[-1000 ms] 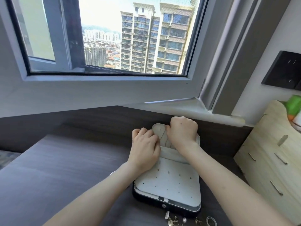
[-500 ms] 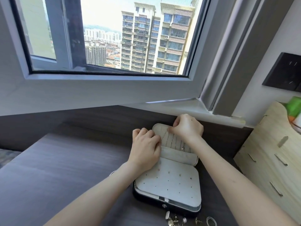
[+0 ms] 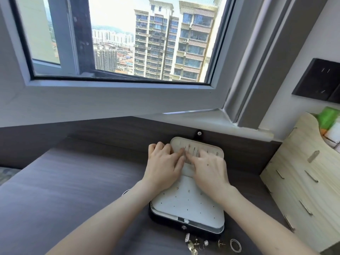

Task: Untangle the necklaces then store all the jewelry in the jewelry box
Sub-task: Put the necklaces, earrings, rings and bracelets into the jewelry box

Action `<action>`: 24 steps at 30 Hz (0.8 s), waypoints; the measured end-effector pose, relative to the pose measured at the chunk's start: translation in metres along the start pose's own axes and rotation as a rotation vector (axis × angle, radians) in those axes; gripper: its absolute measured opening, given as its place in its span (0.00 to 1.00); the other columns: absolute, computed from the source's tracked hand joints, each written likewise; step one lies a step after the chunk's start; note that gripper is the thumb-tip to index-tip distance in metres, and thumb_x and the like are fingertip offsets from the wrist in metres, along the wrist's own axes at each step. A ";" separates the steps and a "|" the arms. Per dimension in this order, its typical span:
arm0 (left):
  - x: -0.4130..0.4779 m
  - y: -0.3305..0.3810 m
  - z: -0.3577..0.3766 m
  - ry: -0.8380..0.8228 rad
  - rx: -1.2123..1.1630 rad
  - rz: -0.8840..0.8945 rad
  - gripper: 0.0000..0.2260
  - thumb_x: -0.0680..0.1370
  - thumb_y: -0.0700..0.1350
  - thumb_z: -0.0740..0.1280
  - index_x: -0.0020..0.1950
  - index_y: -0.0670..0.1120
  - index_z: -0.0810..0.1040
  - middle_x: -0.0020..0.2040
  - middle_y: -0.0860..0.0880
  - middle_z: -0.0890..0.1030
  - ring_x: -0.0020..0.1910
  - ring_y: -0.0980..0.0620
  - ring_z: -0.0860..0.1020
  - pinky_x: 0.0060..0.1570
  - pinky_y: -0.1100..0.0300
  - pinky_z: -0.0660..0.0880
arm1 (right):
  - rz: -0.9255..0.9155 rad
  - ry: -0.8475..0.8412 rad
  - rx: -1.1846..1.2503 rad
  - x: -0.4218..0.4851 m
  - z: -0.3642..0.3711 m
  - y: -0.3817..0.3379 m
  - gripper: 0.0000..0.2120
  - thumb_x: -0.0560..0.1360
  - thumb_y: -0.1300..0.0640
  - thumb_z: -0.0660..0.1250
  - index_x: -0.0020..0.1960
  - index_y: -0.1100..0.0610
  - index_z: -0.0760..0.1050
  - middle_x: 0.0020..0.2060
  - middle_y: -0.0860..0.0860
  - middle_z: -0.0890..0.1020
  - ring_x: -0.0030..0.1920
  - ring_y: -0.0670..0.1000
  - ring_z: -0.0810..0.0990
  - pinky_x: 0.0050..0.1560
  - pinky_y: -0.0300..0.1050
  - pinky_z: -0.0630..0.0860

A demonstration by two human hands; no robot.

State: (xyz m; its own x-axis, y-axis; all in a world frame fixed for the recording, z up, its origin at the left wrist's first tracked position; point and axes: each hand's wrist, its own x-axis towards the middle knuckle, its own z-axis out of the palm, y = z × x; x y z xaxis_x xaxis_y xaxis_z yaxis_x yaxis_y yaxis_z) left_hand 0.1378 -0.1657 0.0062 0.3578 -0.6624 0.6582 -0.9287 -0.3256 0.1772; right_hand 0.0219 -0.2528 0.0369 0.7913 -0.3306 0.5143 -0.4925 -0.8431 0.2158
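The jewelry box (image 3: 186, 220) lies open on the dark desk, its cream lid (image 3: 211, 147) leaning back against the wall. Thin necklaces (image 3: 192, 149) hang in a row from hooks inside the lid. My left hand (image 3: 162, 164) rests on the lid's left part with knuckles bent, index fingertip and thumb at the chains; a pinch cannot be made out. My right hand (image 3: 208, 169) lies across the lid's lower half, its straight fingers touching the chains. The cream earring panel (image 3: 185, 203) in the base shows a small stud. Loose earrings (image 3: 193, 244) and a ring (image 3: 235, 245) lie in front of the box.
A light wooden drawer organiser (image 3: 303, 181) stands at the right, close to the box. The desk's back panel and the window sill (image 3: 211, 120) rise right behind the lid. A black wall switch (image 3: 318, 80) sits high on the right.
My right hand has come down from the lid's top edge and uncurled over the chains. The lid now shows its hooks and snap tab. My left hand has barely shifted.
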 end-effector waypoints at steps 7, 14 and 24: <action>0.000 0.000 0.000 0.019 0.039 0.024 0.17 0.77 0.52 0.56 0.49 0.53 0.85 0.32 0.52 0.71 0.35 0.48 0.69 0.45 0.54 0.60 | -0.013 0.019 0.057 -0.005 0.000 -0.002 0.21 0.52 0.61 0.80 0.43 0.46 0.84 0.23 0.49 0.72 0.20 0.52 0.72 0.25 0.37 0.57; -0.002 0.003 -0.010 0.022 0.056 0.051 0.20 0.79 0.53 0.56 0.35 0.51 0.84 0.30 0.49 0.73 0.33 0.46 0.69 0.47 0.52 0.61 | 0.100 0.115 0.209 -0.009 -0.022 -0.007 0.14 0.61 0.61 0.67 0.41 0.48 0.84 0.24 0.49 0.72 0.22 0.52 0.73 0.22 0.38 0.63; -0.027 -0.033 -0.113 -0.082 -0.075 -0.196 0.26 0.73 0.59 0.49 0.36 0.47 0.82 0.40 0.52 0.79 0.44 0.50 0.73 0.50 0.59 0.56 | 0.032 -0.448 0.724 -0.075 -0.112 -0.074 0.07 0.73 0.49 0.67 0.40 0.50 0.80 0.34 0.44 0.80 0.36 0.43 0.74 0.36 0.36 0.69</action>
State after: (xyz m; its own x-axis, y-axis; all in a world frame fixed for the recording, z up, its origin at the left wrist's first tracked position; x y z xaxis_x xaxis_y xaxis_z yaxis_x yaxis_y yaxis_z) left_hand 0.1478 -0.0605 0.0656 0.5361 -0.6448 0.5448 -0.8441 -0.4043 0.3521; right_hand -0.0415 -0.1184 0.0755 0.9247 -0.3672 0.1007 -0.2852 -0.8431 -0.4558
